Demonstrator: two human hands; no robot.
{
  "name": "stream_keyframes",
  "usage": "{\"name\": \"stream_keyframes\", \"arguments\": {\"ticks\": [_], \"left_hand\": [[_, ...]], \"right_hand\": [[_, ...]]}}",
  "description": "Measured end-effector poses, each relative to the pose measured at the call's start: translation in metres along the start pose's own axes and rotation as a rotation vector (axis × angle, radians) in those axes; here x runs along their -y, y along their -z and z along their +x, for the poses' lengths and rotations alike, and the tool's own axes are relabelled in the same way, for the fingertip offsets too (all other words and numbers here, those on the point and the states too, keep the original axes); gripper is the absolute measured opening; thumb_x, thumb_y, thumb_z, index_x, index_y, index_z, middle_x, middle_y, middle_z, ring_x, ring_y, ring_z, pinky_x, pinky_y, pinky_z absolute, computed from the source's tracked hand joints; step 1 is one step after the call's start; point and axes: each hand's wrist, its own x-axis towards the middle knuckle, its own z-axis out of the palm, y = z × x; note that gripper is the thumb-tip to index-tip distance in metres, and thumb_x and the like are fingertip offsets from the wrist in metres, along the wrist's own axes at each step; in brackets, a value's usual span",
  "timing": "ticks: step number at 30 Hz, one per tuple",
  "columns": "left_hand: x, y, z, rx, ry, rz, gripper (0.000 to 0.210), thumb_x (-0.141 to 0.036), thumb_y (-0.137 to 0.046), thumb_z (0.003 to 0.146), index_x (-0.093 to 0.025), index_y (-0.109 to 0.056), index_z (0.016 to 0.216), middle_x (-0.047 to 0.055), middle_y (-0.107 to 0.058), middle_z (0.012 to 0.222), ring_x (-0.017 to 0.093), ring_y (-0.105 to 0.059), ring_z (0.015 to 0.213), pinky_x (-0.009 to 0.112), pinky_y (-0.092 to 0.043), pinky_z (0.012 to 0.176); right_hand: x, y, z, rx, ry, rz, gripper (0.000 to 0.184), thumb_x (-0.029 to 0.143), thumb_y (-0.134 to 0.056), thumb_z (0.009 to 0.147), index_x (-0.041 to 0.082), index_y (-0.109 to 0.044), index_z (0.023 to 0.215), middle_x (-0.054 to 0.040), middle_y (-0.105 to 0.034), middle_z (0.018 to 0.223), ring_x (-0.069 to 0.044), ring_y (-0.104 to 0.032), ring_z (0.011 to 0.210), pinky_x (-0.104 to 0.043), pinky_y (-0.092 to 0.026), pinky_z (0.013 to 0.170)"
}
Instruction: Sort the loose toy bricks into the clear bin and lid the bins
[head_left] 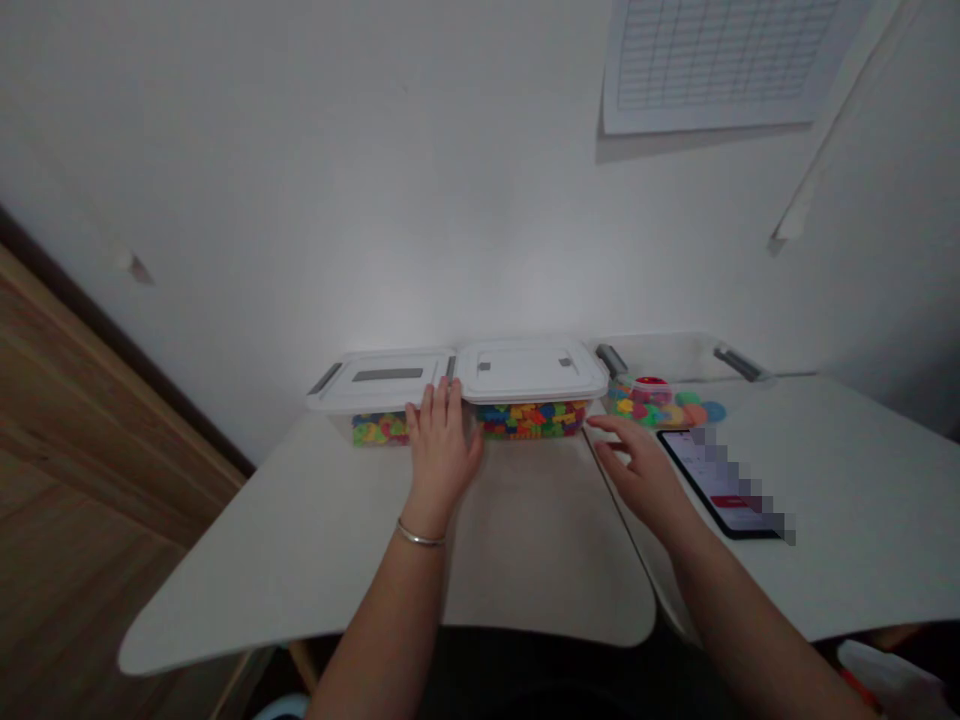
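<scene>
Two clear plastic boxes with white lids stand side by side against the wall. The left box point(375, 385) and the middle box point(532, 370) both show colourful toy pieces through their sides. My left hand point(442, 440) lies where these two boxes meet, fingers stretched out over the front edges, thumb apart; it grasps nothing. At the front right corner of the middle box is my right hand point(637, 465), its fingertips close to or touching the box, thumb and forefinger apart. To the right stands a lidless clear box point(675, 355) with several colourful pieces at its bottom.
A phone or tablet point(720, 490), screen up, lies right of my right hand. The white tables point(285, 560) meet at a seam under that hand. A printed grid sheet point(720, 65) hangs on the wall. Wooden panelling point(97, 450) stands at the left.
</scene>
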Motion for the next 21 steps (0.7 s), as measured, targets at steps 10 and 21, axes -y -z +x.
{"name": "stream_keyframes", "arguments": {"ticks": [10,21], "left_hand": [[-0.013,-0.014,-0.023,-0.053,-0.105,-0.112,0.064,-0.018,-0.052,0.083,-0.015,-0.037,0.146,0.017,-0.034,0.155,0.033,-0.024,0.146,0.058,-0.023,0.117],[-0.003,-0.021,-0.028,-0.061,-0.106,-0.201,0.068,-0.013,-0.053,0.081,-0.015,-0.033,0.147,0.021,-0.027,0.156,0.032,-0.021,0.147,0.055,-0.029,0.116]], "right_hand": [[-0.046,0.025,0.059,-0.179,-0.010,-0.913,0.040,0.036,-0.050,0.084,0.009,-0.064,0.111,-0.0213,-0.067,0.107,-0.036,-0.053,0.110,-0.054,-0.035,0.098],[-0.069,0.024,0.067,-0.123,-0.008,-0.920,0.029,0.028,-0.044,0.085,0.016,-0.068,0.096,-0.0123,-0.071,0.096,-0.029,-0.059,0.097,-0.055,-0.021,0.110]]}}
